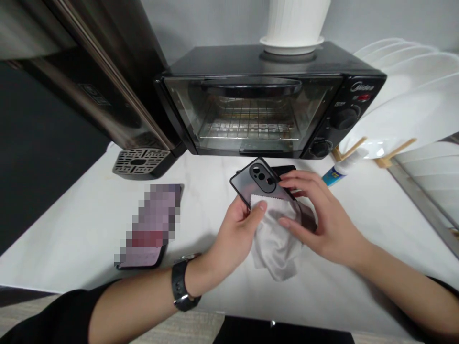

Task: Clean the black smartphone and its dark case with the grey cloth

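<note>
A dark, translucent phone case (258,184) with a camera cut-out is held above the white counter, in front of the toaster oven. My left hand (236,234) grips the case's lower part, its thumb pressing a grey cleaning cloth (276,248) against it. My right hand (315,220) holds the case's right edge with thumb and fingers, over the cloth. The cloth hangs down between both hands. A black watch (181,284) sits on my left wrist.
A black toaster oven (268,100) stands behind, a white pot (294,24) on top. A phone (152,227) lies on the counter (71,229) to the left, near a dark appliance with a drip tray (139,160). White plates in a rack (405,105) and a small tube (339,172) are on the right.
</note>
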A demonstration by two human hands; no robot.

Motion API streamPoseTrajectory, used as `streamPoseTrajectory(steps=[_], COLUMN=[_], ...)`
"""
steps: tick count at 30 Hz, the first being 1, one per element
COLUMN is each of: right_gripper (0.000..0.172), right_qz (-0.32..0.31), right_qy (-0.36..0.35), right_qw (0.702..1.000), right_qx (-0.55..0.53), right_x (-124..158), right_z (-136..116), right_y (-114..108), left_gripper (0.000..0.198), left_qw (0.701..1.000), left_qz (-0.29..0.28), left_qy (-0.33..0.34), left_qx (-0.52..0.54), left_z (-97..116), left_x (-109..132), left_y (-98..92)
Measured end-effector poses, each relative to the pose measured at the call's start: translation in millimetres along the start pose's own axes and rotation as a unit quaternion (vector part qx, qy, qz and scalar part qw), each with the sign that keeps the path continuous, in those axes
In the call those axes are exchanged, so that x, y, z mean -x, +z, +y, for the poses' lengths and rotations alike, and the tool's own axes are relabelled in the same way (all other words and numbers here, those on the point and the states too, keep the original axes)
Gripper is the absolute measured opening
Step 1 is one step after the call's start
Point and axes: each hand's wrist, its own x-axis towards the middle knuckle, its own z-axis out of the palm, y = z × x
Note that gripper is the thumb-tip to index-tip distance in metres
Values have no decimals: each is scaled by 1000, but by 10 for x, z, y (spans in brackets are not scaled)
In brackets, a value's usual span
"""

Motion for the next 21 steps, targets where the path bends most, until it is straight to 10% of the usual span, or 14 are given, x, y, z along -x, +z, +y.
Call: streamPoseTrajectory(steps=[4,9,16,21], right_gripper=[65,15,39,34], right_qz=[-18,-26,6,44], right_qy=[91,143,148,143], right_qw=[992,985,988,989], right_qx=[-83,-90,-49,-23], right_x=[28,18,6,18], right_z=[-5,-70,-111,-111], right_y=[58,57,14,-16], left_gripper=[20,28,38,54], left_qw=[999,997,986,990], left_qz=[-5,-31,-135,-102], left_qy=[-26,-35,-14,-74], left_qx=[-23,-54,-98,-70], left_z=[2,9,74,38], left_x=[4,33,115,148], left_y=[-11,-16,23,24])
